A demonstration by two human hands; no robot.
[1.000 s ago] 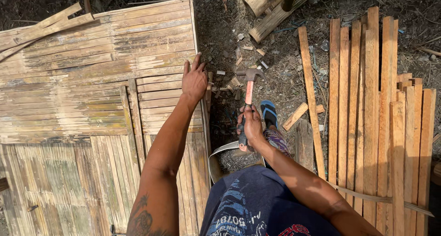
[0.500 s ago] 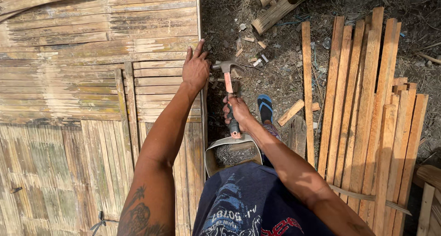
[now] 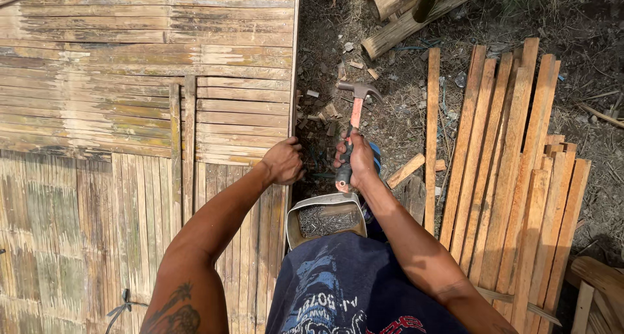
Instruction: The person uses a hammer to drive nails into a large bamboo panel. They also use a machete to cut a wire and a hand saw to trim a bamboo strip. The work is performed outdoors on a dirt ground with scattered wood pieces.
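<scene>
Right below me sits the nail container (image 3: 325, 218). Just past it, my right hand (image 3: 361, 157) is wrapped tight on the hammer (image 3: 353, 122), left hand (image 3: 284, 161) pinching at the bamboo panel's edge (image 3: 290, 100) (nail too small to see). I'd keep fingers low, tap lightly first.

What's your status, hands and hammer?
Right hand gripping hammer, head raised over dirt. Left hand closed at edge of bamboo panel, contents hidden. Nail container in lap. Wood slats lying to the right.

Bare forearms; a dark tattoo (image 3: 174, 314) marks the left one — navy shirt (image 3: 351, 288) with white and red print.
</scene>
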